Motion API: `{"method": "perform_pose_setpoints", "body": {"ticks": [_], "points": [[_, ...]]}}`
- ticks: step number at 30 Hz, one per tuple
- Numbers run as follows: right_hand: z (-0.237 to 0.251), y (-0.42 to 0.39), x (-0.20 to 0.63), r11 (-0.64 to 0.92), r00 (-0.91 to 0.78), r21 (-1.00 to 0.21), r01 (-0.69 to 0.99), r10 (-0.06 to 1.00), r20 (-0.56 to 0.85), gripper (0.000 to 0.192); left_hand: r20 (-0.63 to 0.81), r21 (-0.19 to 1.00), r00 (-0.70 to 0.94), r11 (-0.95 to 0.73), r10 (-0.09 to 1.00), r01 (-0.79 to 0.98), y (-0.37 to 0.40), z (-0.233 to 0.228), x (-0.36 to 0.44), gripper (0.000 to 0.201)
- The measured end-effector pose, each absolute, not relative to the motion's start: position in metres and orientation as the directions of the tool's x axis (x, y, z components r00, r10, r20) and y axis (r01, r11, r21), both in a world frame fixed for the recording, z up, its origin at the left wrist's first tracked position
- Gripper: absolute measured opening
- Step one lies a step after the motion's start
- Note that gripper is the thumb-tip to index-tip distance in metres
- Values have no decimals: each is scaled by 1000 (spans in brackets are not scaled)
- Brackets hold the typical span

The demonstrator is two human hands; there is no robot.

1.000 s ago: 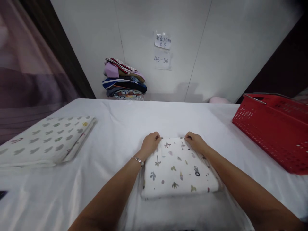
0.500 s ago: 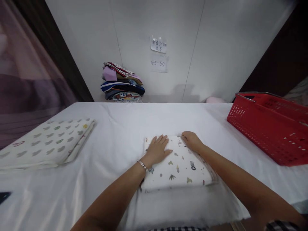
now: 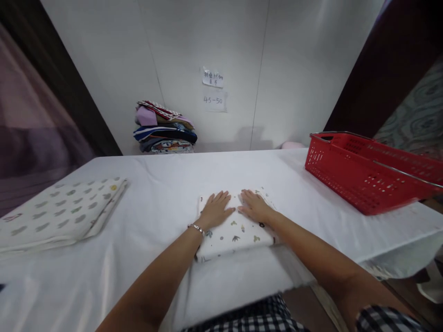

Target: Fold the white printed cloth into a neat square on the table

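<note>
A folded white cloth (image 3: 238,237) with small plant prints lies near the front edge of the table, in the middle of the head view. My left hand (image 3: 215,210) rests flat on its left part, fingers spread, a silver bracelet at the wrist. Flat on the upper right part of the same cloth lies my right hand (image 3: 255,206), its fingers stretched out. Neither hand grips anything. Parts of the cloth's print are hidden under both hands.
A second folded cloth (image 3: 65,210) with grey prints lies at the left on the white-covered table (image 3: 162,184). A red plastic basket (image 3: 360,173) stands at the right. By the back wall sits a pile of folded fabrics (image 3: 166,131), left of two paper signs (image 3: 214,99).
My right hand has left the cloth's far right corner, opened, and now lies flat further in. My left hand stays flat on the cloth. The view has shifted to the right.
</note>
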State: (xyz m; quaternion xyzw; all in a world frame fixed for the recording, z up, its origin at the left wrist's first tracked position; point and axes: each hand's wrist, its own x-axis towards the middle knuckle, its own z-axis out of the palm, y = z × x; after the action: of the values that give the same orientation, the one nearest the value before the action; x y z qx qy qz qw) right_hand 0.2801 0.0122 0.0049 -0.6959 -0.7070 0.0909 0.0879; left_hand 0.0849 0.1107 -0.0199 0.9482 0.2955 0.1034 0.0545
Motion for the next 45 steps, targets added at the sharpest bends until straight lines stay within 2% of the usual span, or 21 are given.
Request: {"method": "perform_pose_setpoints", "body": {"ticks": [3, 5, 7, 10, 12, 15, 19, 23, 27, 32, 36, 45], "points": [[4, 2, 293, -134, 135, -213, 968, 991, -10, 72, 130, 175, 804, -812, 580, 557, 109, -16, 86, 60], [0, -1, 301, -172, 171, -233, 957, 985, -25, 67, 119, 192, 804, -808, 583, 557, 108, -14, 86, 59], [-4, -1, 308, -170, 194, -342, 924, 980, 37, 58, 121, 216, 805, -807, 581, 550, 106, -11, 86, 58], [-10, 0, 321, -205, 344, -524, 827, 921, 181, 43, 140, 270, 802, -801, 581, 534, 103, -4, 84, 56], [-11, -2, 333, -266, 461, -577, 772, 860, 219, 41, 182, 307, 772, -781, 609, 544, 102, 2, 81, 55], [-10, -5, 347, -313, 539, -604, 733, 809, 235, 36, 247, 340, 655, -697, 714, 631, 102, 7, 73, 52], [-6, 3, 349, -301, 540, -611, 732, 804, 250, 29, 224, 444, 425, -480, 877, 757, 109, 0, 57, 54], [-4, 19, 342, -332, 543, -594, 732, 812, 214, 28, 117, 589, 313, -320, 943, 742, 115, -13, 47, 58], [-8, 29, 341, -428, 591, -565, 705, 795, 136, 27, 144, 597, 308, -331, 940, 731, 116, -20, 46, 55], [-13, 32, 347, -334, 567, -628, 703, 796, 212, 14, 178, 571, 321, -363, 930, 736, 117, -24, 46, 54], [-16, 34, 354, -365, 618, -659, 658, 761, 196, 18, 193, 551, 331, -381, 924, 742, 119, -28, 45, 52], [-16, 39, 357, -384, 586, -605, 698, 792, 173, 24, 184, 550, 337, -381, 923, 743, 118, -28, 45, 53]]}}
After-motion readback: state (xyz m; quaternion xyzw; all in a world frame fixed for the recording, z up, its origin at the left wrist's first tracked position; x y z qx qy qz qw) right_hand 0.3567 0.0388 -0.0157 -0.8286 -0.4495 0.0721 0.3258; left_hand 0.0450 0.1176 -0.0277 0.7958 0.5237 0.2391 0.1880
